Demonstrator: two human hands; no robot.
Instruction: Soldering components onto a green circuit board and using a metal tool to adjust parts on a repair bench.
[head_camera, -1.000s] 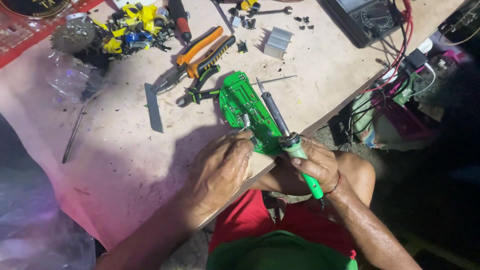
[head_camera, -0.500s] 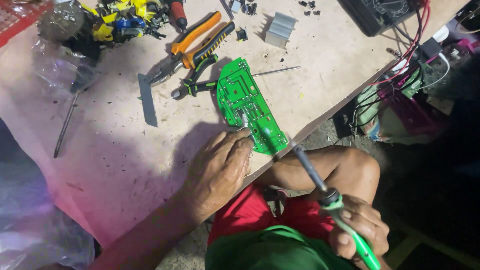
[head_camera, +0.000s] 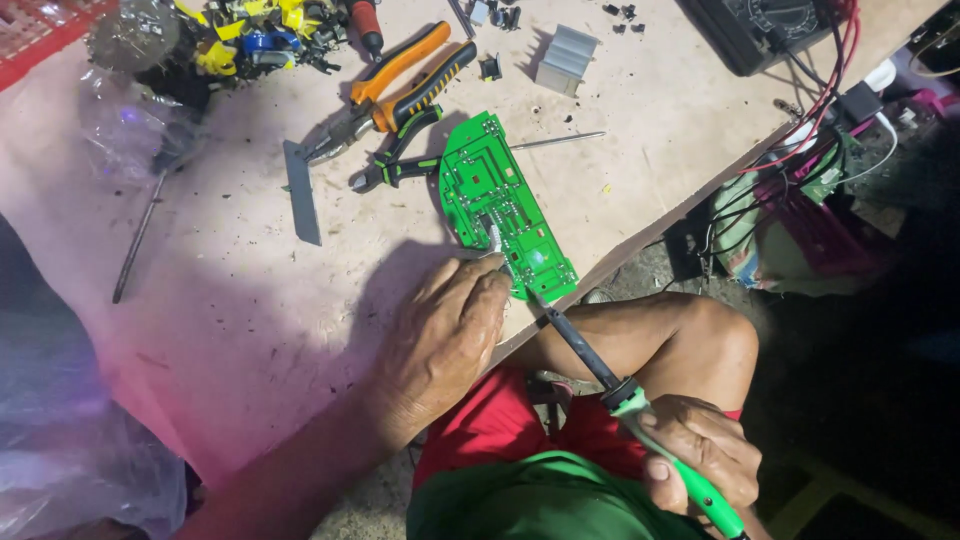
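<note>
Cluttered tabletop (head_camera: 640, 150): your left hand (head_camera: 445, 335) pinches a small metal piece against the green circuit board (head_camera: 500, 205). Your right hand (head_camera: 705, 460) grips the soldering iron (head_camera: 640, 410), tip at the board's near edge; soldering looks midway, unfinished.

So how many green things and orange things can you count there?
Green: 3 - circuit board, soldering iron handle in the right hand, small green-handled pliers.
Orange: 1 - orange-handled pliers.
Total: 4.
The left hand rests at the board's edge.

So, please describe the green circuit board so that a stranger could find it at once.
On the pale worktable, look just beyond the left hand. The green circuit board lies flat there, below the orange-handled pliers. It is the only flat green plate with pale printed lines.
</note>
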